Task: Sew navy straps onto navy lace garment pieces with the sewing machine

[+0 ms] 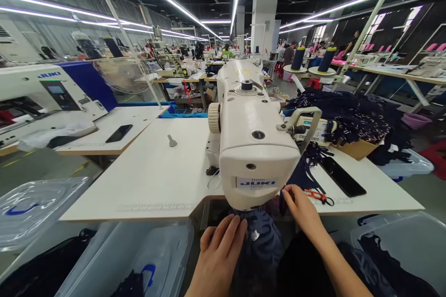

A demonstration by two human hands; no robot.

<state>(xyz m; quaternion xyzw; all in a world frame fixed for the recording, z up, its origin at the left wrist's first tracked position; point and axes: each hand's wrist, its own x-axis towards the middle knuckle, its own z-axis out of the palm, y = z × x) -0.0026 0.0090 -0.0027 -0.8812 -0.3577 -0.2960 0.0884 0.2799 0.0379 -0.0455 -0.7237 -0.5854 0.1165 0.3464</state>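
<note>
A white sewing machine (258, 158) stands in front of me, its head end facing me. Below it hangs dark blue patterned fabric (263, 236) with a small pale spot. My left hand (221, 253) has its fingers closed together over the left edge of this fabric; its thumb is hidden. At the right of the machine head, my right hand (301, 209) pinches a narrow dark piece of cloth (283, 202). The machine head hides the needle area. Orange-handled thread snips (318, 196) lie on the table, just right of my right hand.
A black phone (343, 176) and a heap of navy straps (348, 116) are on the right. A small metal piece (172, 141) lies on the white tabletop (156, 171). Clear plastic bins (167, 250) flank me below. Another machine (45, 93) stands left.
</note>
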